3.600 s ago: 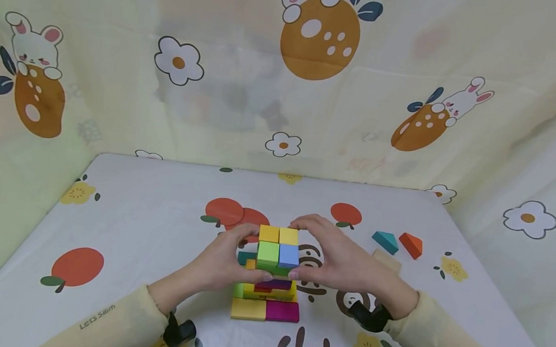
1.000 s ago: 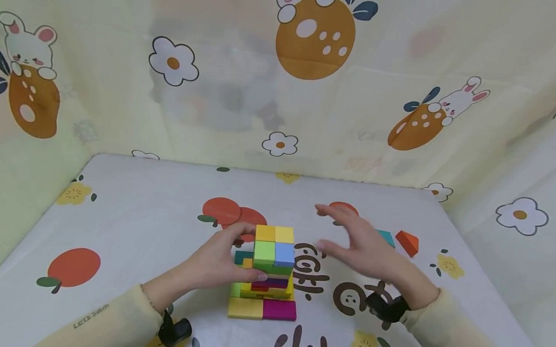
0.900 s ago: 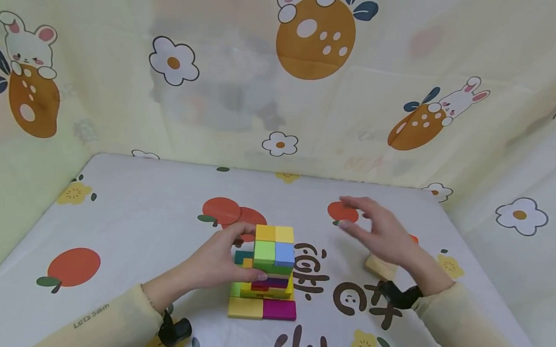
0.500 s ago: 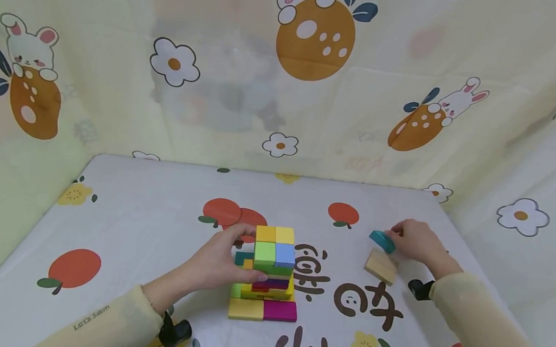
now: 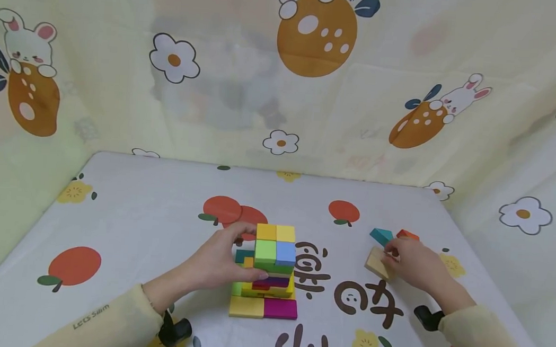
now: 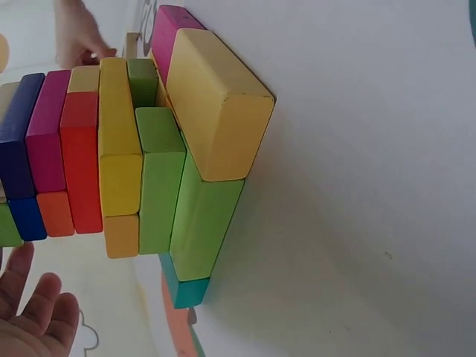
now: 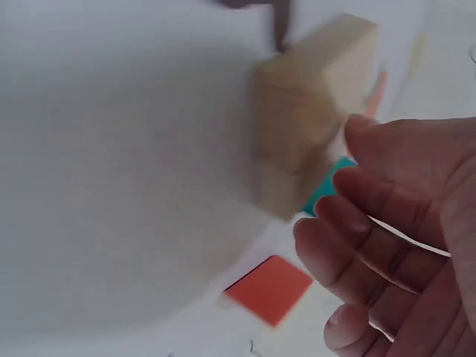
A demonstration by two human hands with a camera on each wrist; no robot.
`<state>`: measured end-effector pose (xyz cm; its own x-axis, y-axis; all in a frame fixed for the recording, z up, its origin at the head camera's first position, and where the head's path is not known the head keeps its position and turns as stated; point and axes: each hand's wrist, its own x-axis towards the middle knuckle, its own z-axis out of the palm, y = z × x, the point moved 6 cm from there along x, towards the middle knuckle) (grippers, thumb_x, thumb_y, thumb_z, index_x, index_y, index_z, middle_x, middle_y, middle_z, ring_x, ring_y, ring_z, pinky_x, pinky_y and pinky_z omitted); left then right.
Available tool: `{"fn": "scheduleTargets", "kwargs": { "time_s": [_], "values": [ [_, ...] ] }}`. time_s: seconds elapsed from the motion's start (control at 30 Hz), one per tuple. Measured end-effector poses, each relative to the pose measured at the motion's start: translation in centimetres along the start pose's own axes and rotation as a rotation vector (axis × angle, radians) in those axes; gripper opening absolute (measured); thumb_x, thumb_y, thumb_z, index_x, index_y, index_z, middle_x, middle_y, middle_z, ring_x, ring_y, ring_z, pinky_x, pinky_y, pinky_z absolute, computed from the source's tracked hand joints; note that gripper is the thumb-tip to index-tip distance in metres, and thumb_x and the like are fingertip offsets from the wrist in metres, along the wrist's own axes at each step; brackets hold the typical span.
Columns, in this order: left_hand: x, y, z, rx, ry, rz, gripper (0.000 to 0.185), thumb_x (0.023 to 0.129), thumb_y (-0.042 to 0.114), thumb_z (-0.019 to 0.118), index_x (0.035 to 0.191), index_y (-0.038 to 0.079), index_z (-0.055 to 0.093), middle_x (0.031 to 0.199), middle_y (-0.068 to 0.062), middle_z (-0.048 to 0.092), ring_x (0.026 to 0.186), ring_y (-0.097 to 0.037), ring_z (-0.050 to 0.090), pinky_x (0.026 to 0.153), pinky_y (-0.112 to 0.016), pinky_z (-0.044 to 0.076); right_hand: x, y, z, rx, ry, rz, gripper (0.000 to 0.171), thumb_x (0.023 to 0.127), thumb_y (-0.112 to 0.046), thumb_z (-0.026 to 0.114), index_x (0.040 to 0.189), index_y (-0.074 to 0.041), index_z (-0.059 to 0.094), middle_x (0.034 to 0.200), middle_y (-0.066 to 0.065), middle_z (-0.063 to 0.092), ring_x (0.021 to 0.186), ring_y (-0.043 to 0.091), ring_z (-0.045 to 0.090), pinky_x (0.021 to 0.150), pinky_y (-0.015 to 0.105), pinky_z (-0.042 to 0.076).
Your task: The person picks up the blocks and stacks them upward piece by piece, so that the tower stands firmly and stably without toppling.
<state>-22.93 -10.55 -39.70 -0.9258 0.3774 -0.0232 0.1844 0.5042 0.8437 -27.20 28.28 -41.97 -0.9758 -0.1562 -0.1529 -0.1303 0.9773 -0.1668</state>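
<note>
On the tablecloth [image 5: 127, 212], left hand [image 5: 215, 262] cups the block tower [image 5: 272, 263], probably steadying it; right hand [image 5: 413, 264], fingers loosely curled, touches the plain wooden block [image 5: 375, 263] (not lifted yet).

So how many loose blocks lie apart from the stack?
3: a plain wooden block at the right hand, a teal block and an orange block just beyond it.
</note>
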Motion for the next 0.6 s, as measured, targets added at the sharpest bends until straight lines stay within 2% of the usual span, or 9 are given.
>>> {"fn": "scheduleTargets", "kwargs": {
  "time_s": [0.1,0.3,0.5,0.6],
  "values": [
    [0.0,0.2,-0.1,0.004,0.005,0.006,0.073,0.073,0.028,0.093,0.134,0.009,0.057,0.126,-0.007,0.063,0.119,-0.035,0.055,0.094,-0.049,0.057,-0.7,0.2,0.1,-0.045,0.029,-0.035,0.025,0.090,-0.018,0.077,0.106,0.001,0.073,0.093,0.010,0.073,0.078,0.019,0.061,0.068,0.038,0.060],
    [0.1,0.1,0.0,0.005,0.009,0.013,0.071,0.073,0.028,0.093,0.131,0.010,0.058,0.121,-0.004,0.064,0.116,-0.032,0.057,0.093,-0.047,0.057,-1.3,1.1,0.1,-0.055,0.029,-0.052,0.025,0.088,-0.014,0.076,0.107,0.003,0.074,0.096,0.013,0.075,0.082,0.024,0.067,0.074,0.046,0.062],
    [0.2,0.1,0.0,0.010,0.011,0.010,0.071,0.073,0.030,0.093,0.132,0.011,0.058,0.122,-0.003,0.064,0.117,-0.032,0.056,0.092,-0.045,0.057,-1.5,1.4,0.4,-0.093,0.013,-0.061,0.028,0.087,-0.010,0.074,0.112,0.002,0.072,0.099,0.013,0.075,0.085,0.025,0.068,0.075,0.047,0.062],
    [0.2,0.1,0.0,0.013,0.009,0.009,0.071,0.073,0.030,0.093,0.132,0.011,0.058,0.122,-0.003,0.064,0.117,-0.032,0.056,0.092,-0.043,0.056,-1.5,1.9,0.7,-0.069,-0.005,-0.039,0.031,0.086,-0.009,0.074,0.115,0.003,0.071,0.097,0.011,0.074,0.082,0.022,0.065,0.076,0.046,0.063]
  ]
}}
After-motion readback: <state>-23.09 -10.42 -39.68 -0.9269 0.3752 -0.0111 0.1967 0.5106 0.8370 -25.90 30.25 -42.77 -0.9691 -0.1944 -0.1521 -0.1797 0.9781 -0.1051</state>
